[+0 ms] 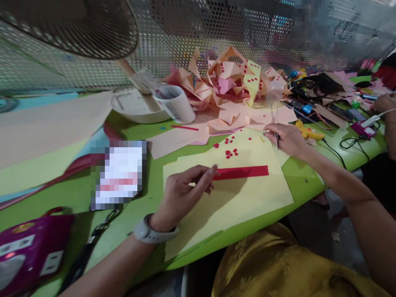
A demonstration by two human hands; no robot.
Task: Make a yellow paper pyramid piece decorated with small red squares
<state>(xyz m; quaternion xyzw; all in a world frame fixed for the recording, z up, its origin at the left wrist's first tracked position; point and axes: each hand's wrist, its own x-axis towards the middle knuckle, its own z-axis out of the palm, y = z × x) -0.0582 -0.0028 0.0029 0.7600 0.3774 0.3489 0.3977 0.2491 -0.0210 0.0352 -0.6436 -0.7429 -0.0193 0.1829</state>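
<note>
My left hand [187, 192], with a pale watch band on its wrist, is over the yellow paper [247, 198]. Its thumb and forefinger are pinched together at the left end of a red paper strip [244, 172]. Whether they grip the strip or a tiny piece is too small to tell. Farther right, my right hand [287, 138] is closed around metal tweezers [276, 142], whose prongs point away from me and stand apart. Several small red paper pieces [230, 153] are scattered on the yellow paper between the hands.
Folded peach papers with red dots [229, 78] are heaped behind, beside a tilted white cup [175, 104]. A phone [120, 175], a purple box [34, 247] and large coloured sheets [46, 136] are at left. Yellow-handled pliers [309, 131] lie right; another person's hand [385, 102] is beyond.
</note>
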